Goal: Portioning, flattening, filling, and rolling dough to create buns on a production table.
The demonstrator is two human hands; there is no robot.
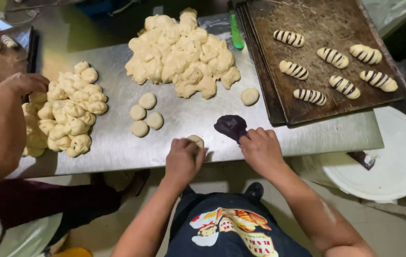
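Dough shaping at a steel worktop (279, 135).
The left hand (182, 159) is cupped tight over a small dough ball (196, 140) at the worktop's near edge; the right hand (260, 147) pinches a dark purple dough piece (230, 126) just beside it. Four flattened rounds (146, 114) lie nearby; striped rolls (333, 57) sit on a baking tray (317, 107). A co-worker's hand (19, 84) touches a second dough pile (67, 114).

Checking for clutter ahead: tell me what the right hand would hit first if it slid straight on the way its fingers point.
Probably the dark purple dough piece: the right hand points up-left and its fingertips already touch its edge.
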